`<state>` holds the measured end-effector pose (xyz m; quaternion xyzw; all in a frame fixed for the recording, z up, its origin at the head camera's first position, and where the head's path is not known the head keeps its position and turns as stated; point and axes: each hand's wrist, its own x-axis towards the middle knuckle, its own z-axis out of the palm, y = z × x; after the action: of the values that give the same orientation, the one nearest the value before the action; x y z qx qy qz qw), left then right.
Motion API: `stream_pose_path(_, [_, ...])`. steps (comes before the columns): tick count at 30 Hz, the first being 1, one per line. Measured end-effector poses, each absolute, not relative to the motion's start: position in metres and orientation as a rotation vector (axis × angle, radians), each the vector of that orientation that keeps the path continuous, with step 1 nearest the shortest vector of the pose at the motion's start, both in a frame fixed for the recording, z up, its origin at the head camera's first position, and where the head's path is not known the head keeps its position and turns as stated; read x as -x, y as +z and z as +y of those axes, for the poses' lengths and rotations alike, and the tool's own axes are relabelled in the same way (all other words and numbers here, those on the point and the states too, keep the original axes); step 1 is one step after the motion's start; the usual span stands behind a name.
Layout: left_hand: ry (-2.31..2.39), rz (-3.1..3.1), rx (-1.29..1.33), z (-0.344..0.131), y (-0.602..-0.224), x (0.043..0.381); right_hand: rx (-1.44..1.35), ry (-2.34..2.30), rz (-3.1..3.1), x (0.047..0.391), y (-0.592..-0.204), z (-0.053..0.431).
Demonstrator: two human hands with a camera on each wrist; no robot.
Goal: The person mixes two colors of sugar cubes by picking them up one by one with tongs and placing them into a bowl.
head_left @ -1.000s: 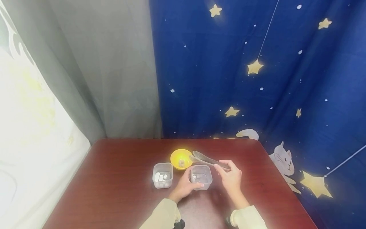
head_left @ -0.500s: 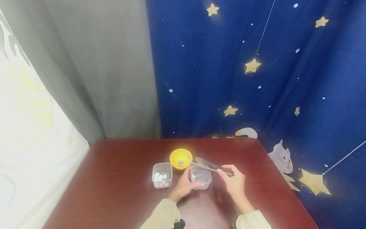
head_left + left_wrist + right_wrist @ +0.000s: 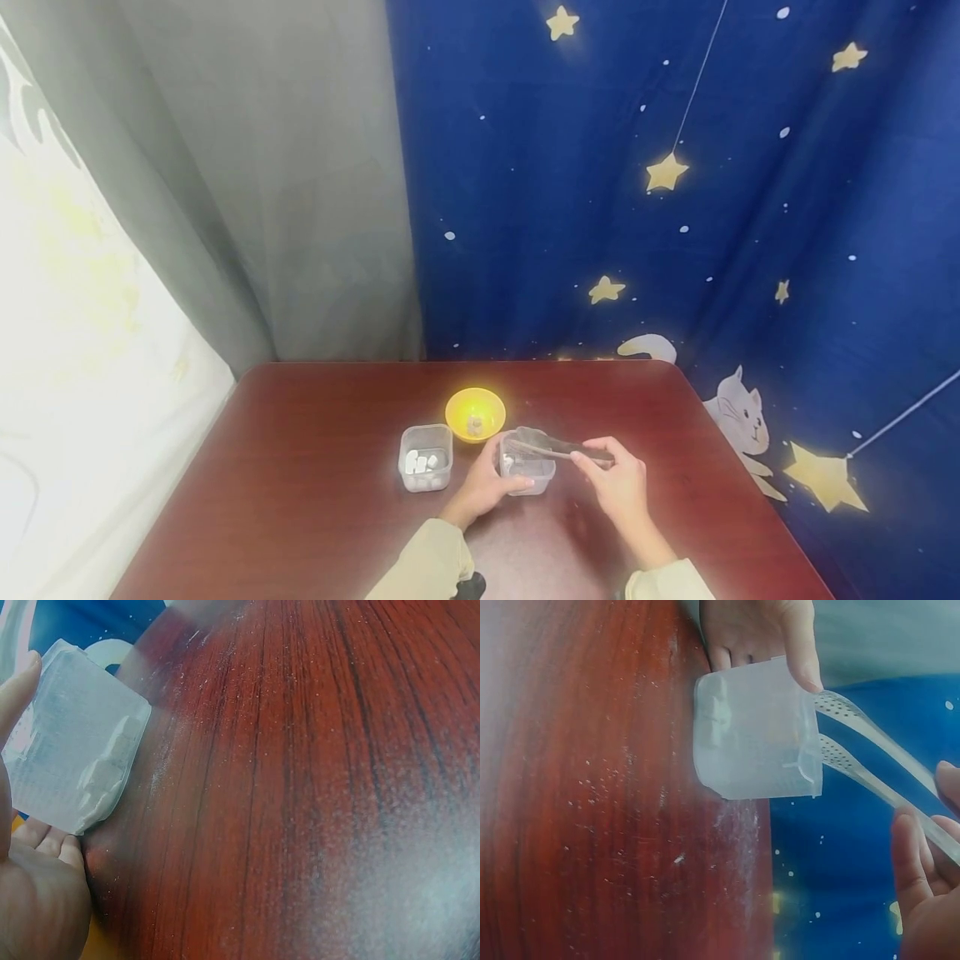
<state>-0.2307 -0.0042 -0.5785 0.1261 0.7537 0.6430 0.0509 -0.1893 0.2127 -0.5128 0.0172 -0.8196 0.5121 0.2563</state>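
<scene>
My left hand [image 3: 480, 486] grips a clear square plastic container [image 3: 542, 483] on the table, thumb along its near side and fingers around the far left. White lumps [image 3: 109, 769] show through its wall near the bottom. My right hand [image 3: 621, 483] pinches a pair of perforated tongs [image 3: 558, 448] by the handles. Their two heads are spread apart, and in the right wrist view the perforated tips [image 3: 838, 754] are right at the container's open mouth. Nothing shows between them.
A second clear container [image 3: 406, 443] holding several white pieces [image 3: 422, 462] stands left of my left hand. Behind both stands a yellow bowl [image 3: 454, 408] with small pale pieces inside. The red-brown table [image 3: 315, 500] ends at grey [image 3: 322, 208] and blue starry curtains [image 3: 525, 167].
The tongs have moved from beside the yellow bowl back toward me, over the container's mouth. My right hand has shifted slightly right and nearer. The left hand and container have stayed put.
</scene>
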Motion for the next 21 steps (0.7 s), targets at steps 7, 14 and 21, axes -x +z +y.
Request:
stream_pose_path(7, [1.964, 2.284, -0.396, -0.004, -0.580, 0.232, -0.097, 1.185, -2.318, 0.189, -0.506, 0.213])
stream_pose_path(14, [1.962, 2.287, -0.381, -0.005, -0.582, 0.232, -0.071, 1.120, -2.480, 0.190, -0.502, 0.205])
stream_pose_path(21, [1.965, 2.285, -0.393, -0.004, -0.582, 0.232, -0.167, 0.881, -2.567, 0.192, -0.499, 0.191])
